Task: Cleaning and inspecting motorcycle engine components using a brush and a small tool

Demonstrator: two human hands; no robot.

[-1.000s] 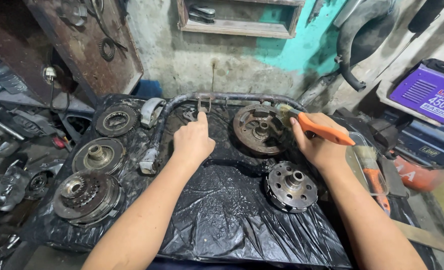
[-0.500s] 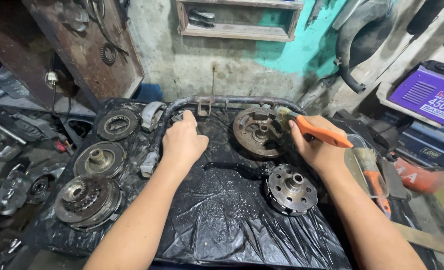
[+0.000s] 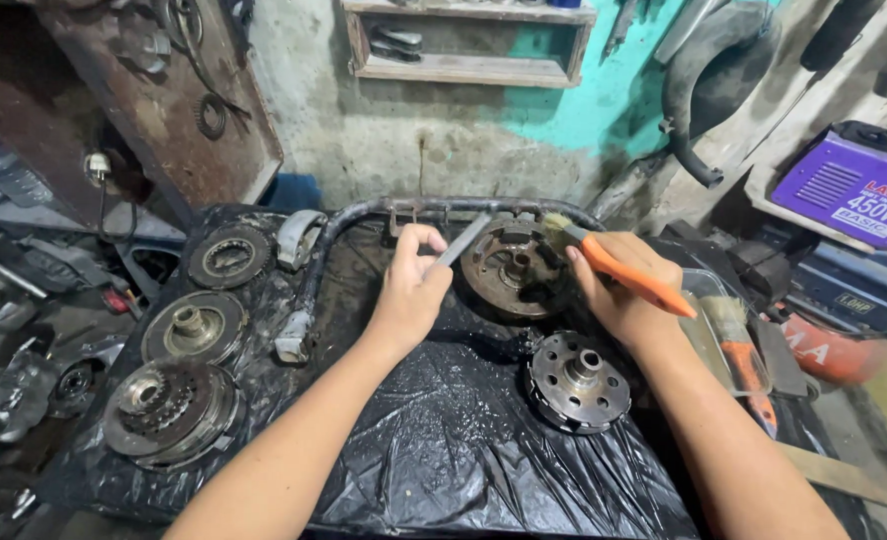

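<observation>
My left hand [image 3: 411, 290] pinches a thin flat grey metal strip [image 3: 464, 238] that points up and right toward a rusty round clutch part [image 3: 509, 268]. My right hand [image 3: 619, 292] grips an orange-handled brush [image 3: 624, 272] with its bristles at the upper right rim of that rusty part. A grey drilled clutch hub [image 3: 578, 381] lies on the black plastic sheet [image 3: 444, 450] just below my right hand.
Three greasy round clutch parts [image 3: 229, 255] [image 3: 194, 327] [image 3: 169, 408] lie in a column at the left. A bent black metal tube [image 3: 364, 212] arches across the back. A second orange brush [image 3: 744, 360] rests in a clear tray at the right. A purple box [image 3: 854, 190] stands far right.
My left hand has moved right and lifted the metal strip off the sheet. My right hand stays at the rusty part with the brush.
</observation>
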